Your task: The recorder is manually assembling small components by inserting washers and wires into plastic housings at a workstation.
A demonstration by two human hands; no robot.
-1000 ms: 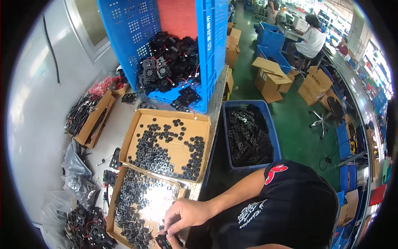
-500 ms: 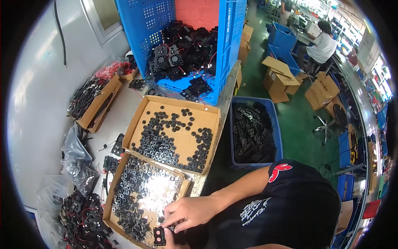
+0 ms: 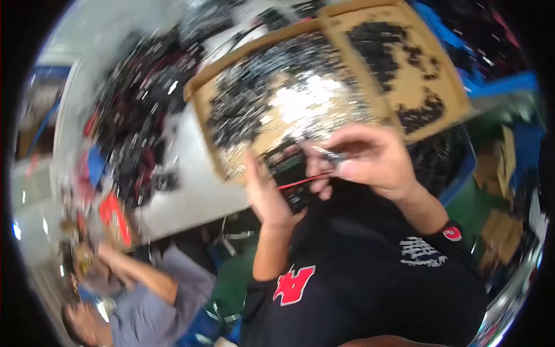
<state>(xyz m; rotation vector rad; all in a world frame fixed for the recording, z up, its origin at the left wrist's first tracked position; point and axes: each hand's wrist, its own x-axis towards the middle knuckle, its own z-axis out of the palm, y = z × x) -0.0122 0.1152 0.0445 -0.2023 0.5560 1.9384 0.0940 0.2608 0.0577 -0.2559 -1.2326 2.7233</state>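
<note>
Head view: the left hand [image 3: 267,199] cradles a black part [image 3: 289,168]; the right hand [image 3: 381,159] pinches something small [image 3: 332,155], blurred from here. Hand-working, I'd judge; next calls for steadiness.

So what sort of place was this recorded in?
Probably a small-parts assembly workshop: cardboard trays of loose little parts and a heap of dark components lie on the workbench, and the left hand holds a dark part with a red wire.

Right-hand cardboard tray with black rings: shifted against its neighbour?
No, none visible: the right-hand tray still sits edge to edge with the glare-lit tray; the view has turned. Blur hides small shifts.
</note>
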